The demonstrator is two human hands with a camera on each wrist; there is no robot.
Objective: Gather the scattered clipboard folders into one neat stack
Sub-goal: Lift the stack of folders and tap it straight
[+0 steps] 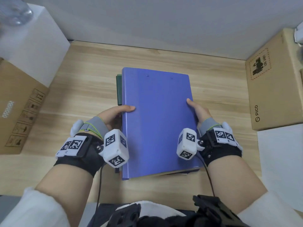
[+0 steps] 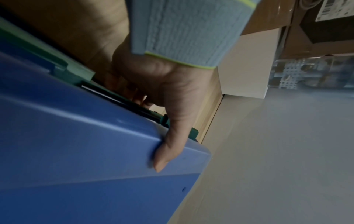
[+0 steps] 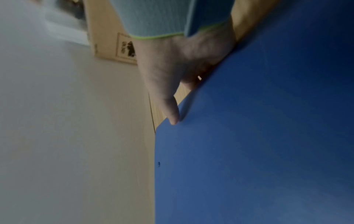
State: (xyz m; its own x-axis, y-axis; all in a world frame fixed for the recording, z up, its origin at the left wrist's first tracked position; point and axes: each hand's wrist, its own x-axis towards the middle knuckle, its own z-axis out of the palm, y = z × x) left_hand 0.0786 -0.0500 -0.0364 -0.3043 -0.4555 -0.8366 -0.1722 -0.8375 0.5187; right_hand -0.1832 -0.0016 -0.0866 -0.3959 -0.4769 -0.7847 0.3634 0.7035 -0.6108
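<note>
Nearest my head camera, dark gear (image 1: 127,215) sits at my lap, below both forearms and their tagged wrist units. To the left of my grip, a cardboard box (image 1: 18,105) stands on the wooden table (image 1: 85,79), with a white box (image 1: 32,46) behind it. My left hand (image 1: 113,116) clamps the left edge of the stack: the thumb (image 2: 168,145) lies flat on the blue folder (image 1: 157,122), and the fingers (image 2: 134,92) curl under that edge, against the green folder (image 1: 119,90) beneath it. The green folder juts out slightly past the blue one on the left, so the pile is not quite flush. The blue folder tops the stack, between my two hands, in the middle of the table; I see thin edges of other folders (image 1: 173,173) poking out under its near edge. My right hand (image 1: 197,111) grips the right edge, the thumb (image 3: 170,110) on the blue cover and the fingers tucked out of sight below it. From the right wrist I see little more than blue cover and pale wall. To the right of my grip, a second cardboard box (image 1: 272,82) marked PICO stands on the table, with a white sheet (image 1: 280,158) nearer me.
</note>
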